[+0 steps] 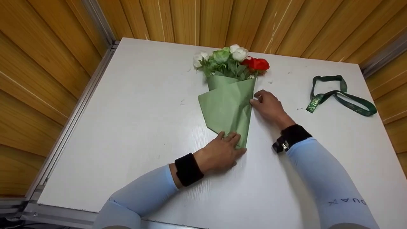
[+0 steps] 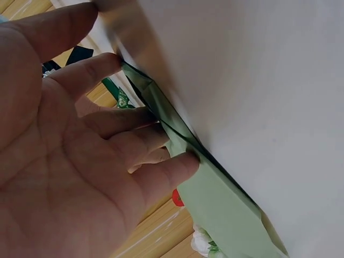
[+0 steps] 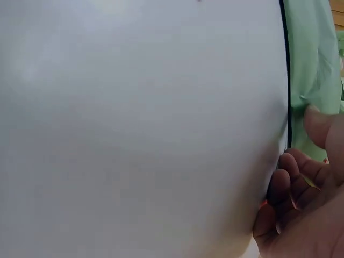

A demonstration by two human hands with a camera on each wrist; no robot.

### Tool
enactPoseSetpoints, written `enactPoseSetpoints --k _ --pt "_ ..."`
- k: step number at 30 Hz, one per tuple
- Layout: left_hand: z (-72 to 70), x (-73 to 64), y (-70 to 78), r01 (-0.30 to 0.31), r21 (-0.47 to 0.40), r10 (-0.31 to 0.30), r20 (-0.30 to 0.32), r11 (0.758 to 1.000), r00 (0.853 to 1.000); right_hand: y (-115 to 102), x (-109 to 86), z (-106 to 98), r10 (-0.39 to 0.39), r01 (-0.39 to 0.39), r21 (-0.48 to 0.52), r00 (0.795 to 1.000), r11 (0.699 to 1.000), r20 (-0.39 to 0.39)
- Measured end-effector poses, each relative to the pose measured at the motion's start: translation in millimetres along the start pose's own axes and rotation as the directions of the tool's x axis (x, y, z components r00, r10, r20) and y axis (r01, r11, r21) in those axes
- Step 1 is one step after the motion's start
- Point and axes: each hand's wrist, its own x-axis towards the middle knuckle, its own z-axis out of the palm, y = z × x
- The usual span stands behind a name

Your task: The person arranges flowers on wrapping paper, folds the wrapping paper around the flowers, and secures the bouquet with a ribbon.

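A bouquet of white, pale green and red flowers [image 1: 222, 56] lies on the white table, rolled in green wrapping paper [image 1: 227, 101]. My left hand [image 1: 221, 154] rests across the narrow lower end of the wrap with its fingers extended; in the left wrist view its fingertips touch the folded paper [image 2: 228, 207]. At the wrap's right edge, my right hand [image 1: 270, 106] pinches the paper. Its thumb [image 3: 318, 126] lies against the green side, where the paper creases, while the curled fingertips sit at the bottom edge by the table.
A dark green ribbon [image 1: 357, 109] lies loosely looped at the right of the white table [image 1: 127, 111]. Wooden panel walls [image 1: 216, 22] stand behind and at both sides, with a metal rail [image 1: 79, 114] along the left edge.
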Motion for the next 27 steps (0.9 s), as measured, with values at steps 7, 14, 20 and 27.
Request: enactPoseSetpoints --k 7,14,20,27 --pt "-0.5 0.4 2.6 -0.005 0.0 0.005 -0.006 1.0 1.0 -4 4.4 7 0.017 -0.007 0.088 0.994 0.996 -0.108" --pt "-0.5 0.9 2.5 -0.011 -0.004 0.011 -0.011 1.0 1.0 -10 -2.8 11 -0.061 0.053 -0.102 0.996 0.993 -0.073" --pt "2.5 0.9 0.0 -0.004 -0.017 0.004 -0.001 1.0 1.0 -15 -9.1 22 -0.091 0.079 -0.329 0.996 0.941 -0.021" --pt "0.8 0.3 0.2 0.001 -0.026 -0.001 0.018 1.0 1.0 -17 -6.4 24 -0.064 0.049 -0.413 0.998 0.91 -0.021"
